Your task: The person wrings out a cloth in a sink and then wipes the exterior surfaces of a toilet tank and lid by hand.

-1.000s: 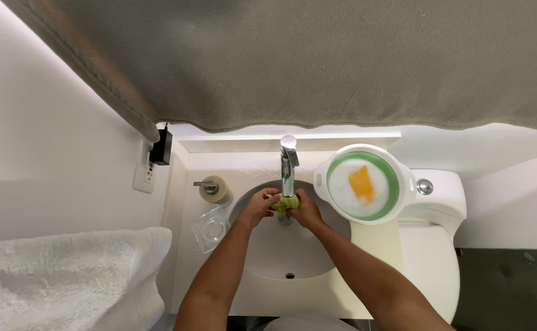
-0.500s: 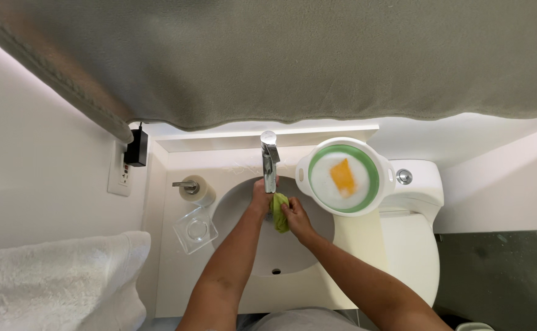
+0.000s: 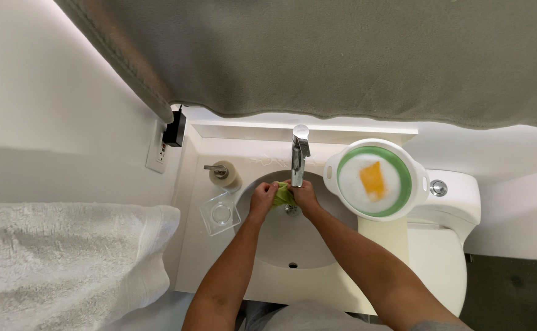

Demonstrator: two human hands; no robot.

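Both hands are closed on a small green cloth [image 3: 282,195], which is held over the far part of the sink basin [image 3: 280,242], just under the spout of the chrome faucet [image 3: 298,156]: the left hand [image 3: 262,197] grips its left side, the right hand [image 3: 304,196] its right. To the right a white and green bowl [image 3: 375,179] holding foam and a yellow sponge [image 3: 372,180] is seen beside the basin; a soap dispenser [image 3: 224,175] and a clear dish [image 3: 220,214] are set to the left.

Two bare forearms, without sleeves, watch or bracelet, run from the near edge to the left hand [image 3: 262,197] and right hand [image 3: 305,195]. No rings or gloves are visible. Grey clothing shows at the near edge, between and beside the arms.
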